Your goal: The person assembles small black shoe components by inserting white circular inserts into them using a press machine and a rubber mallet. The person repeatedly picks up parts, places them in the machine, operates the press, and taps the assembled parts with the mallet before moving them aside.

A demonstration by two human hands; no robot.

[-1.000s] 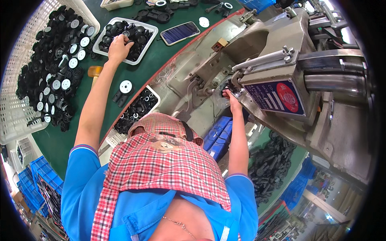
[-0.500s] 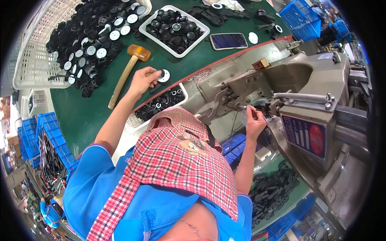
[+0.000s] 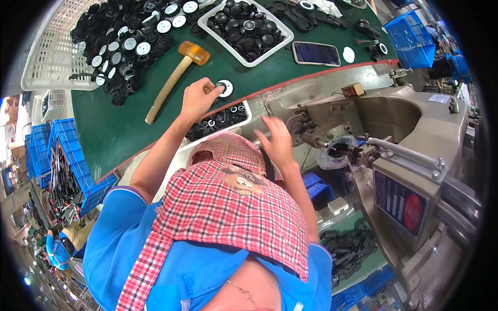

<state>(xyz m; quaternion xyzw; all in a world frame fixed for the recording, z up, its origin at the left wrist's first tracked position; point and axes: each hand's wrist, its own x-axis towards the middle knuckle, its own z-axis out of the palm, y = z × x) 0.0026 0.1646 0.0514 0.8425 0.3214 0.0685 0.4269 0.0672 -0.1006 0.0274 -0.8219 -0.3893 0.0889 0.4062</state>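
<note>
My left hand [image 3: 199,99] is over the green table near its red edge. Its fingers are closed at the rim of a small white wheel with a black centre [image 3: 225,89]. My right hand [image 3: 278,141] is in the gap between the table and the grey machine [image 3: 384,111]. Its thumb and fingers are apart, slightly blurred, and no object shows in them. To the right of this hand, a clear plastic bag [image 3: 334,154] hangs below the machine's working end. A white bin of black parts [image 3: 247,117] is just below the table edge, between my hands.
A mallet with an amber head [image 3: 194,53] lies left of my left hand. Farther back are a white tray [image 3: 252,64] of black caps and a phone [image 3: 316,54]. A large white basket [image 3: 39,70] spills black and white wheels. Black parts [image 3: 350,249] lie at lower right.
My right hand has left the machine's working end and moved left toward the table edge. My left hand stays at the wheel. The whole view has shifted a little.
</note>
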